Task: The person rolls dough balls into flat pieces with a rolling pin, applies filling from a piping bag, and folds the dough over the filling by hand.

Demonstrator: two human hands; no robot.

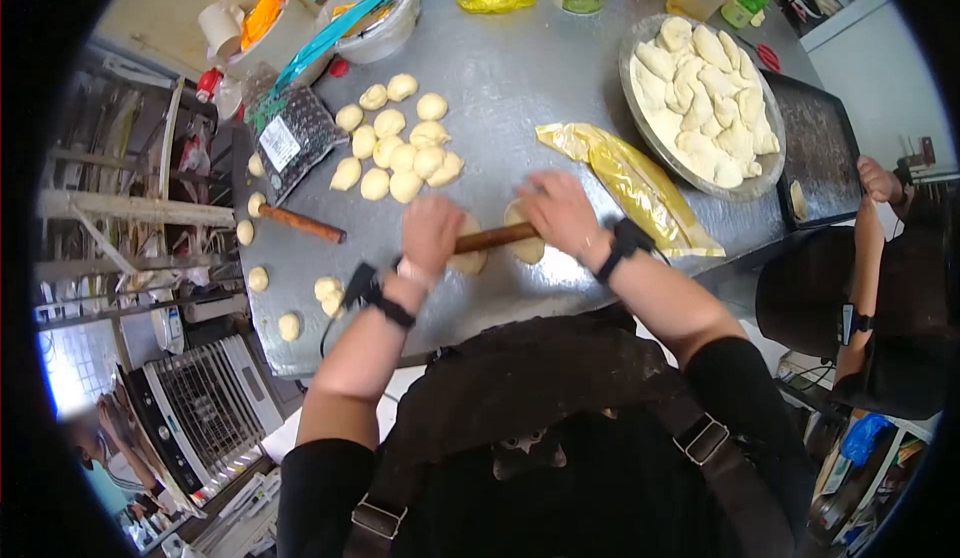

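A wooden rolling pin [495, 238] lies across two flattened pieces of dough, the left piece [468, 261] and the right piece [527, 250], near the front of the metal table. My left hand [432, 230] is closed on the pin's left end. At its right end, my right hand [560, 215] has its fingers bent over the pin and partly covers the right piece. Behind my hands lies a cluster of dough balls [403, 158]. A yellow plastic packet [640, 188] is right of my right hand.
A large round tray [777, 148] of filled dough pieces stands at the right, beside a dark baking tray [815, 138]. Another person's hand [879, 180] is there. A second rolling pin [303, 223], a dark bag [290, 133] and several dough balls are at the left.
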